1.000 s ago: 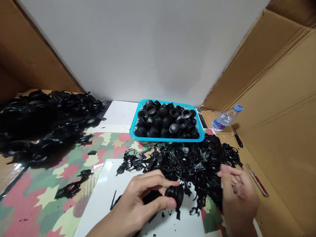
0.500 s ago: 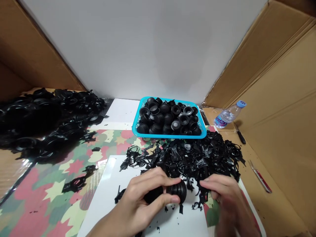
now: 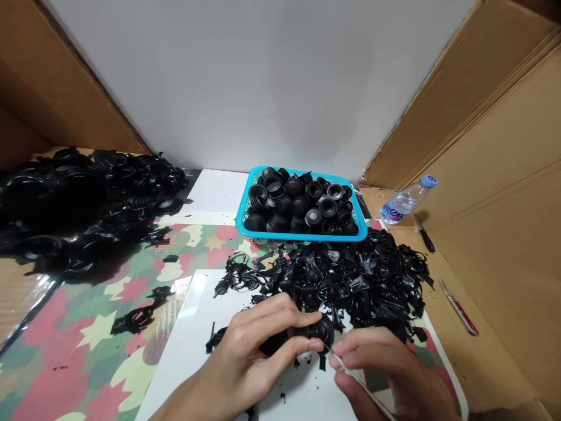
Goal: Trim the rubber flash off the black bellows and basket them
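Observation:
My left hand (image 3: 272, 339) pinches a black ribbed rubber bellows (image 3: 323, 331) between thumb and fingers, its round end turned to the right. More black rubber shows under the palm, mostly hidden. My right hand (image 3: 381, 362) is closed on a slim pointed metal tool (image 3: 360, 383), whose tip touches or nearly touches the bellows' edge. Both hands are over a white board (image 3: 175, 351) scattered with small black scraps. Just beyond them lies a heap of torn black rubber trimmings (image 3: 350, 275).
Behind the trimmings stands a blue basket (image 3: 302, 237) full of black rubber parts. A large pile of untrimmed black parts (image 3: 87, 216) lies left. At right are a water bottle (image 3: 405, 202), a black-handled knife (image 3: 426, 238) and a red-and-silver tool (image 3: 460, 310). Cardboard walls (image 3: 504, 146) flank the table.
My right hand has moved left to the bellows, bringing the metal tool's tip against or close to its edge. The bellows' round end has turned slightly in my left hand.

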`<state>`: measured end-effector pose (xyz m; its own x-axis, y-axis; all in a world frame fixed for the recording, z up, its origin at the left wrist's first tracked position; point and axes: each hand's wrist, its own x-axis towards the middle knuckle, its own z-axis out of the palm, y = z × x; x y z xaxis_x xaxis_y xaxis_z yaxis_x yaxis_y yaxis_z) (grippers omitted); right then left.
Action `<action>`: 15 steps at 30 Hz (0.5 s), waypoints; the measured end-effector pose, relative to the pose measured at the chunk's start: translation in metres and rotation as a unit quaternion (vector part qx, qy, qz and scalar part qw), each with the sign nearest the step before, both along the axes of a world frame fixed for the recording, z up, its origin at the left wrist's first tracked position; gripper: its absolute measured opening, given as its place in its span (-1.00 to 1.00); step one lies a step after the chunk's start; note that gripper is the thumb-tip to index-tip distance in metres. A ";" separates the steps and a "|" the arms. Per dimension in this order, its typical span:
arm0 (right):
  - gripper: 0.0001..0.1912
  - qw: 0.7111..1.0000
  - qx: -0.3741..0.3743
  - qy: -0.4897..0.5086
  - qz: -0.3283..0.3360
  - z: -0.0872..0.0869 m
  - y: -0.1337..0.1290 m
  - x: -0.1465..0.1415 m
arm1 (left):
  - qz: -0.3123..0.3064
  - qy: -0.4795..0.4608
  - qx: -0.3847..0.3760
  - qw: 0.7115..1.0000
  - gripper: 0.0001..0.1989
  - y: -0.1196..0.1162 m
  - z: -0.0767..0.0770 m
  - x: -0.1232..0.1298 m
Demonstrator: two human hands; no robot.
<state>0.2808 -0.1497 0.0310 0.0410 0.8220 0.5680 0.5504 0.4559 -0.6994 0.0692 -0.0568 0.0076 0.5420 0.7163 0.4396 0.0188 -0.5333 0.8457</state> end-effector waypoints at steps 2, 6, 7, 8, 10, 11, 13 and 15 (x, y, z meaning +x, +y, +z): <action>-0.87 0.999 0.004 0.013 -0.046 -0.009 -0.002 -0.010 | -0.005 0.005 0.001 1.000 -0.76 0.000 0.000 -0.001; -0.89 0.998 -0.009 0.000 -0.067 -0.015 -0.008 -0.019 | -0.006 0.007 0.004 1.000 -0.71 0.000 0.001 -0.002; -0.90 0.997 -0.016 0.000 -0.074 -0.014 -0.009 -0.019 | -0.005 0.004 0.004 1.000 -0.70 0.000 0.000 -0.002; -0.90 0.996 -0.023 0.000 -0.081 -0.012 -0.009 -0.019 | -0.005 0.003 0.003 1.000 -0.69 -0.001 0.000 -0.002; -0.90 0.995 -0.038 -0.005 -0.097 -0.007 -0.008 -0.018 | -0.004 0.006 0.003 1.000 -0.68 -0.001 -0.001 -0.002; -0.90 0.994 -0.038 -0.011 -0.103 -0.005 -0.007 -0.017 | -0.003 0.010 0.004 1.000 -0.68 -0.001 -0.001 -0.003; -0.90 0.995 -0.025 -0.039 -0.091 -0.002 -0.005 -0.014 | -0.001 0.018 0.011 1.000 -0.66 -0.001 0.000 -0.003; -0.83 0.995 -0.012 -0.075 -0.063 -0.002 -0.005 -0.012 | 0.000 0.025 0.018 1.000 -0.64 0.000 0.002 -0.004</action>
